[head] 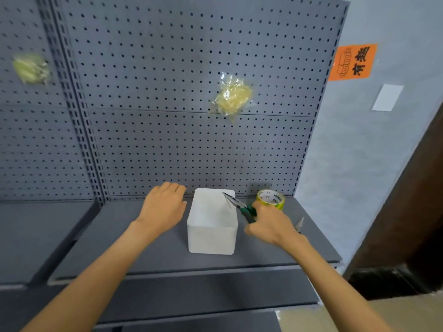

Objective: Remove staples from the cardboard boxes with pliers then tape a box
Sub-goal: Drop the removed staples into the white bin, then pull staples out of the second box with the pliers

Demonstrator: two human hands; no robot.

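Note:
A white box point(212, 224) stands on the grey shelf point(134, 240), close to the pegboard. My right hand point(271, 225) grips green-handled long-nose pliers point(237, 204), whose tip hangs over the box's top right part. My left hand point(163, 207) hovers palm down just left of the box, fingers loosely together, holding nothing. A yellow-green tape roll point(271, 198) sits behind my right hand, against the back of the shelf.
A second metal tool point(299, 224) lies on the shelf right of my right hand. Two clear bags of yellowish parts point(231, 95) point(31, 68) hang on the grey pegboard. An orange sign point(352, 62) is on the wall at right. The shelf's front edge point(191, 271) runs below the box.

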